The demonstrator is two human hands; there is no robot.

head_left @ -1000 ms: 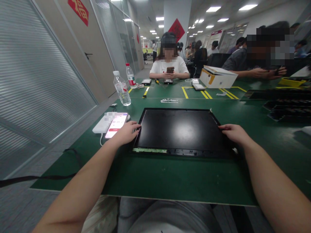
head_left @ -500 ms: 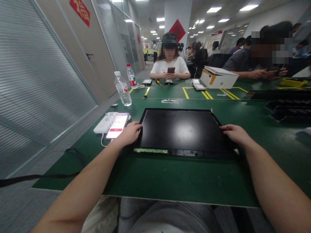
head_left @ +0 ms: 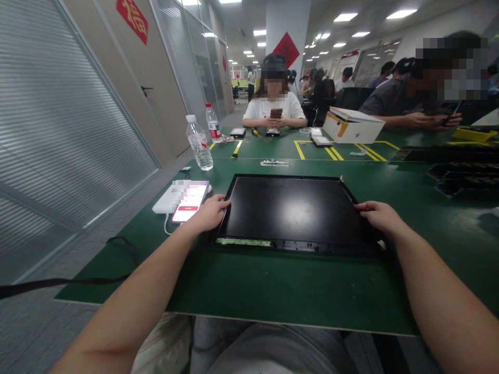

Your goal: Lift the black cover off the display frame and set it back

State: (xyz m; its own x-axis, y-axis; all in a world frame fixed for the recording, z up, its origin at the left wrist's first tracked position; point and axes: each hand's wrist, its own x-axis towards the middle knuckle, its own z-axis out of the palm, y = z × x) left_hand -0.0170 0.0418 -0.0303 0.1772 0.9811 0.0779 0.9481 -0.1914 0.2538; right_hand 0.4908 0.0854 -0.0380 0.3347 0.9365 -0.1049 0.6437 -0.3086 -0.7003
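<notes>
A black flat screen panel (head_left: 288, 210) lies face up on the green table (head_left: 288, 291), with a green circuit strip (head_left: 244, 242) along the left part of its near edge. My left hand (head_left: 211, 213) grips the panel's left edge, its thumb on the frame and the other fingers partly hidden. At the right edge, my right hand (head_left: 380, 215) pinches the frame between thumb and fingers. Close beside my left hand lies a lit phone (head_left: 192, 200), resting partly against a white device (head_left: 166, 200) with a white cable.
Two water bottles (head_left: 200, 145) (head_left: 213, 123) stand at the back left. Beyond the panel are a white box (head_left: 353, 126) and small drives. Dark parts (head_left: 463, 179) lie at the right. One person sits opposite holding a phone; another person is at the right.
The whole view has shifted slightly, so the table and its objects appear a little further right. Both hands keep their places on the panel's edges.
</notes>
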